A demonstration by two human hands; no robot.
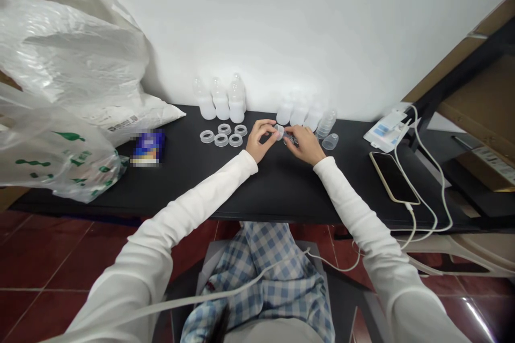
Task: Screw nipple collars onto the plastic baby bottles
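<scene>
Clear ring (279,132), small and translucent, sits above the black bench (181,166) between the two hands, near the middle of the view and in front of the white bottles (298,113) by the wall. Both white-sleeved arms reach forward from the lower corners and draw together toward it, wrists low over the bench. The left hand (260,140) comes in with its fingers curved over to the right, index finger above and thumb below; its grip is closed down to a pinch on the ring's left side. The right hand (304,144) lies with its back up, fingers bent and pointing left, their tips close to the ring's right side; its grip is narrow, but I cannot tell whether it has hold of the ring or of another clear piece partly hidden under the fingers. The ring is on edge, its longer outline running roughly up and down with a slight lean; it is too small to tell which way its opening faces. To the left, five loose rings (221,140) lie flat on the bench, openings upward, in front of a group of upright dome-topped bottles (221,107). Right of the right hand, a clear cap (330,141) rests beside a leaning stack of clear caps (326,123).
</scene>
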